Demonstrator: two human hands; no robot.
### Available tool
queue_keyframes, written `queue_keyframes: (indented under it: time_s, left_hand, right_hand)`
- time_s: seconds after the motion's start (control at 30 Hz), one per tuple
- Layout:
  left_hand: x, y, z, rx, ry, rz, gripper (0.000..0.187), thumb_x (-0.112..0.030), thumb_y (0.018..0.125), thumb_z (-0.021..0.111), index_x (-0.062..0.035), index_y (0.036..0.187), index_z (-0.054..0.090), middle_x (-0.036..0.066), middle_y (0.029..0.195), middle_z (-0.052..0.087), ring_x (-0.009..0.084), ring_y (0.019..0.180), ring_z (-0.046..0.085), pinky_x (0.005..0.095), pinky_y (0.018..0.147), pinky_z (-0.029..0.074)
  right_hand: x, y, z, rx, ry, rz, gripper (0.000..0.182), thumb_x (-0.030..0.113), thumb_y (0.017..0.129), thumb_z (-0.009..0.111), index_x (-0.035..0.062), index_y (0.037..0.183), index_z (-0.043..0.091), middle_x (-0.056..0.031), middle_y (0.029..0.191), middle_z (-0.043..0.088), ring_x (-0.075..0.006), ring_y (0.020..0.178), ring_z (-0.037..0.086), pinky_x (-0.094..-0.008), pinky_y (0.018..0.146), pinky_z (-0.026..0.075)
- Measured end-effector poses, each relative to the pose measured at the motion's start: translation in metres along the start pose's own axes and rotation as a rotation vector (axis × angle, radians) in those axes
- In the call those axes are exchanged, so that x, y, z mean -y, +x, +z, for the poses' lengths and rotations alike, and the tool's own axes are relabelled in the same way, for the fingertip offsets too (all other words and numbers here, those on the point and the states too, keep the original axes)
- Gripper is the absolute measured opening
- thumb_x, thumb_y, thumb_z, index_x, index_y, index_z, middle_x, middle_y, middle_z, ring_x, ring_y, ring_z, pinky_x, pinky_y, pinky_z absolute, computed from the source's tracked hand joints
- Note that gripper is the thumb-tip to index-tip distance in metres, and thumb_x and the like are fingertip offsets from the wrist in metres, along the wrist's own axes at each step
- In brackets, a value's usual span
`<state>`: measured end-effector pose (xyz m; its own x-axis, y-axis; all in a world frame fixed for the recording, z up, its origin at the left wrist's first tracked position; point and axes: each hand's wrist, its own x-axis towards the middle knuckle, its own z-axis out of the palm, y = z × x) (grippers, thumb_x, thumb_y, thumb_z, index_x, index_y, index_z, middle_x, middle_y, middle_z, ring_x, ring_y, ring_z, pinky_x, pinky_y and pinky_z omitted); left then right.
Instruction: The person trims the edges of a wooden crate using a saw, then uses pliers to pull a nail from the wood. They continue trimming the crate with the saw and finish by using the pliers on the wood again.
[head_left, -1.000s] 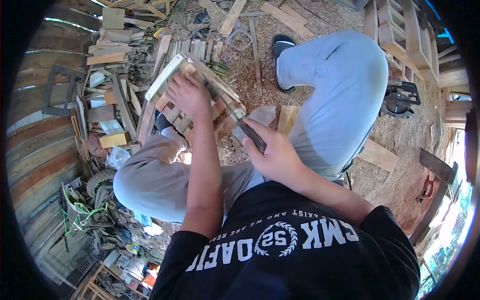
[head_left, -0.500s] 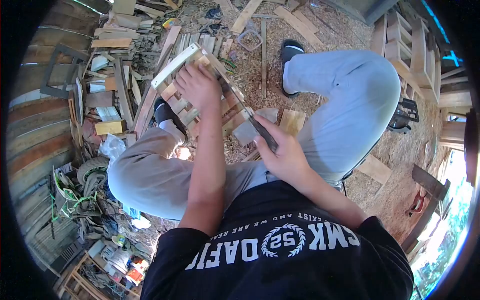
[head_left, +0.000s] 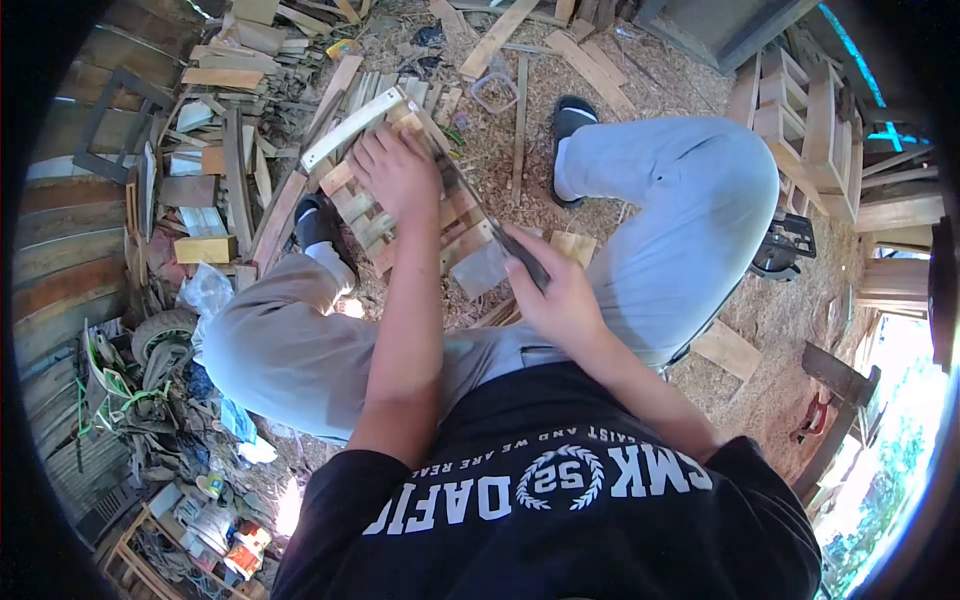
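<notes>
A small slatted wooden frame (head_left: 352, 130) stands between the knees, its pale end bar at the top left. My left hand (head_left: 397, 172) presses on its slats, fingers curled over the wood below that bar. My right hand (head_left: 562, 302) is wrapped round the dark handle (head_left: 527, 258) of a long thin tool, whose far part lies along the frame's right side. The tool's type cannot be made out clearly. Beneath the handle lies a translucent plastic piece (head_left: 480, 270).
Scrap boards (head_left: 235, 77) are piled at the upper left, near a yellowish block (head_left: 205, 249). A circular-saw-like power tool (head_left: 782, 245) sits right of the knee, below wooden racks (head_left: 815, 130). Red-handled pliers (head_left: 815, 415) lie at the lower right.
The view has shifted slightly, moving most surroundings left. My right hand and the dark-handled tool sit slightly farther left in view; both hands keep their holds.
</notes>
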<state>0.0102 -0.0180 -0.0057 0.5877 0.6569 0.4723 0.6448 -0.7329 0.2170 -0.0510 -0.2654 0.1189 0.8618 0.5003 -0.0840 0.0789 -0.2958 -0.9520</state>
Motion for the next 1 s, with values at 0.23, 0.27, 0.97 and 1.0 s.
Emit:
queue_keyframes:
  time_s: [0.23, 0.27, 0.97, 1.0]
  left_hand:
    - [0.002, 0.005, 0.001, -0.023, -0.020, -0.013, 0.032, -0.033, 0.109, 0.058, -0.0057, 0.122, 0.067, 0.017, 0.124, 0.066, 0.0373, 0.129, 0.059, 0.0577, 0.122, 0.036]
    - [0.003, 0.003, 0.001, -0.020, -0.020, -0.021, 0.032, -0.033, 0.109, 0.058, -0.0057, 0.122, 0.067, 0.017, 0.124, 0.066, 0.0373, 0.129, 0.059, 0.0577, 0.122, 0.036]
    - [0.001, 0.003, -0.007, 0.036, 0.005, -0.031, 0.034, -0.032, 0.108, 0.058, -0.0053, 0.127, 0.068, 0.017, 0.127, 0.065, 0.0369, 0.133, 0.056, 0.0558, 0.123, 0.036]
    - [0.001, 0.002, -0.006, 0.011, 0.006, -0.019, 0.034, -0.032, 0.108, 0.058, -0.0052, 0.126, 0.068, 0.017, 0.126, 0.065, 0.0370, 0.132, 0.057, 0.0556, 0.123, 0.035]
  right_hand:
    - [0.023, -0.020, -0.009, 0.012, -0.079, 0.046, 0.044, 0.020, 0.103, 0.069, -0.0009, 0.141, 0.068, -0.0291, 0.113, 0.078, -0.0381, 0.101, 0.080, -0.0408, 0.088, 0.061]
    - [0.019, -0.011, -0.005, 0.019, -0.084, 0.047, 0.044, 0.020, 0.103, 0.069, -0.0009, 0.141, 0.068, -0.0291, 0.113, 0.078, -0.0381, 0.101, 0.080, -0.0408, 0.088, 0.061]
    - [0.009, 0.009, 0.003, 0.054, -0.075, 0.175, 0.046, 0.018, 0.102, 0.069, -0.0026, 0.144, 0.066, -0.0284, 0.124, 0.077, -0.0403, 0.120, 0.076, -0.0437, 0.103, 0.058]
    - [0.013, 0.001, 0.001, 0.054, -0.076, 0.172, 0.046, 0.018, 0.102, 0.069, -0.0026, 0.144, 0.066, -0.0284, 0.124, 0.077, -0.0403, 0.120, 0.076, -0.0437, 0.103, 0.058]
